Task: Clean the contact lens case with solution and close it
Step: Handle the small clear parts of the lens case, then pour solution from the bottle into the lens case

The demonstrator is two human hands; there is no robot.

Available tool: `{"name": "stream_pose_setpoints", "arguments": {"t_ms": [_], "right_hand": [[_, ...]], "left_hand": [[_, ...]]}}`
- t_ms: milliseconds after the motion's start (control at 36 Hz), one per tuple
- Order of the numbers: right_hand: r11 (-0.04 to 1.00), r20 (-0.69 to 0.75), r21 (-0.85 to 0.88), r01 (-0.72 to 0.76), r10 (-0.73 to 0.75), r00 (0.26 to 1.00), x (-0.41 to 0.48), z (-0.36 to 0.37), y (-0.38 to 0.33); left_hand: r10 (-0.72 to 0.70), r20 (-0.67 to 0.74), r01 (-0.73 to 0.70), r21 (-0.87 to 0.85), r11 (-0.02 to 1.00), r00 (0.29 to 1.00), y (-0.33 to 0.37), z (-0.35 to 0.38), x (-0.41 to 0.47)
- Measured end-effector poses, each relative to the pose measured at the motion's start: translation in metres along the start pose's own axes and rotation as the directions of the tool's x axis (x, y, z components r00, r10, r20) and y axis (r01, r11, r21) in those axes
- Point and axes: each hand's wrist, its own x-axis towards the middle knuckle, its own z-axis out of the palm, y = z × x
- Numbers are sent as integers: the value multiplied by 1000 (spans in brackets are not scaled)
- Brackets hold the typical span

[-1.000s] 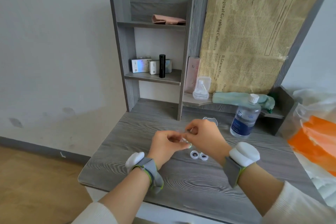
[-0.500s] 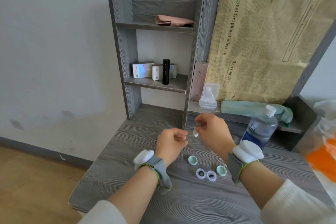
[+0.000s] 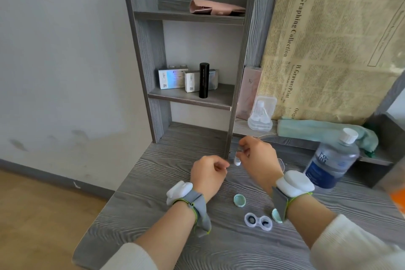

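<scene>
The clear contact lens case point(image 3: 258, 222) lies open on the grey desk point(image 3: 153, 215), with something dark in each well. Its two mint caps lie loose beside it: one cap point(image 3: 239, 200) up-left of the case, the other cap point(image 3: 276, 215) at its right, partly hidden by my right wristband. Above the case, my right hand point(image 3: 257, 160) pinches a small white vial point(image 3: 237, 161), tip pointing down. My left hand point(image 3: 208, 174) hovers just left of the vial with fingers curled shut; I see nothing in it. The solution bottle point(image 3: 333, 160) stands capped at the right.
A grey shelf unit point(image 3: 153, 55) stands at the back with small boxes point(image 3: 173, 78) and a black tube point(image 3: 203, 80). A clear plastic pack point(image 3: 262, 114), a teal cloth point(image 3: 317, 131) and a newspaper sheet point(image 3: 339, 39) sit behind. The desk's left edge drops to the floor.
My hands have parted and lifted from the case. The two mint caps now lie on the desk, and my right hand holds the small white vial. The view has shifted closer.
</scene>
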Motion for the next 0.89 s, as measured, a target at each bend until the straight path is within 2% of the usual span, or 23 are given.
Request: {"name": "stream_pose_setpoints", "arguments": {"t_ms": [333, 889], "right_hand": [[1000, 9, 18, -8, 7, 1000, -2, 2, 3], [1000, -46, -7, -8, 8, 999, -50, -57, 19]], "left_hand": [[23, 11, -24, 24, 999, 1000, -2, 1, 1], [27, 50, -22, -108, 994, 998, 7, -5, -33]]}}
